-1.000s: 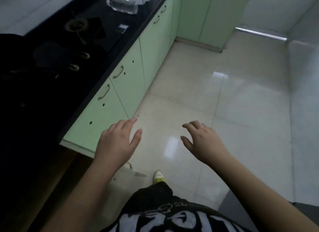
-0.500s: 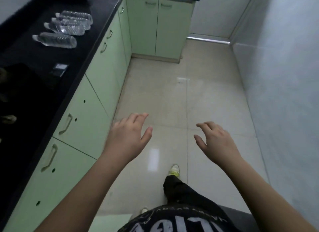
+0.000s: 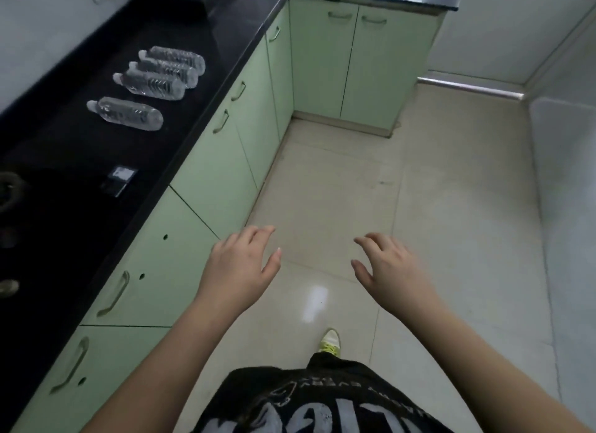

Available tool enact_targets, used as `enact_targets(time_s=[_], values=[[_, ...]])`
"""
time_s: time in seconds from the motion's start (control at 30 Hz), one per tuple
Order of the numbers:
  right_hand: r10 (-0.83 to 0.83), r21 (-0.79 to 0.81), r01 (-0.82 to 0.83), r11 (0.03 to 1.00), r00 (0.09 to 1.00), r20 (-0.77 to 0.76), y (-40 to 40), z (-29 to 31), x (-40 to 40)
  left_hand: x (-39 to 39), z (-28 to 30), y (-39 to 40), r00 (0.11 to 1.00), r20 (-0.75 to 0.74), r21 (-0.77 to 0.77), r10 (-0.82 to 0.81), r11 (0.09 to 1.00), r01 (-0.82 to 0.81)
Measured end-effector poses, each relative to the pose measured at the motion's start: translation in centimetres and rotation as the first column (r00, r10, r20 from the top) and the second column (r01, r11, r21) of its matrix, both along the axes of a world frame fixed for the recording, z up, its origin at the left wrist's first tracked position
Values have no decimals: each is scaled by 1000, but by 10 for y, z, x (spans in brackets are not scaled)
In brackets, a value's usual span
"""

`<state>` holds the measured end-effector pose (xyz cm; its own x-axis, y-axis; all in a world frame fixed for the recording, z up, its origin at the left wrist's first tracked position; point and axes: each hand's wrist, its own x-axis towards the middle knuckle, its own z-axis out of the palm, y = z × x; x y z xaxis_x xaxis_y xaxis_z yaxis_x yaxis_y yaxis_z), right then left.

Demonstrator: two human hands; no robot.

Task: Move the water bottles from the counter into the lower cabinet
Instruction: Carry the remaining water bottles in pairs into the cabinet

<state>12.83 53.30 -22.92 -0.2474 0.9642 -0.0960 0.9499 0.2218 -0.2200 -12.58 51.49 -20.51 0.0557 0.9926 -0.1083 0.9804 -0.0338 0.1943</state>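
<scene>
Pale tiled floor (image 3: 435, 213) stretched away past green lower cabinets (image 3: 213, 174), every door closed. On the black counter (image 3: 80, 149) four water bottles (image 3: 154, 78) lay on their sides, three huddled together, one apart. Both hands hovered empty over the floor, left hand (image 3: 240, 271) and right hand (image 3: 392, 271), fingers loosely spread.

Counter (image 3: 206, 78) runs along left side, turns right at far corner. Four water bottles (image 3: 151, 81) lie on sides on counter: three touching in far row, one (image 3: 125, 114) apart, nearer camera. Small flat packet (image 3: 117, 180) on counter nearer still; stove (image 3: 19, 226) at left edge. Lower cabinet doors (image 3: 206, 162) below counter, all shut. Floor (image 3: 371, 191) to right of cabinets. Left hand (image 3: 238, 268) and right hand (image 3: 392, 271) over floor, apart, empty, well short of bottles. Shoe (image 3: 329, 341) on floor below hands.
</scene>
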Motion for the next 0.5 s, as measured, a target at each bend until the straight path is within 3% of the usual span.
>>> enact_targets(time_s=[0.27,0.5], values=[[109,56,-107,993,993,-37,133,9,-20,-11,-1,88,991,-23,-20,132,991,-133],[200,89,-196,977,979,-28,249,12,-68,-57,-10,182,970,51,68,237,968,-240]])
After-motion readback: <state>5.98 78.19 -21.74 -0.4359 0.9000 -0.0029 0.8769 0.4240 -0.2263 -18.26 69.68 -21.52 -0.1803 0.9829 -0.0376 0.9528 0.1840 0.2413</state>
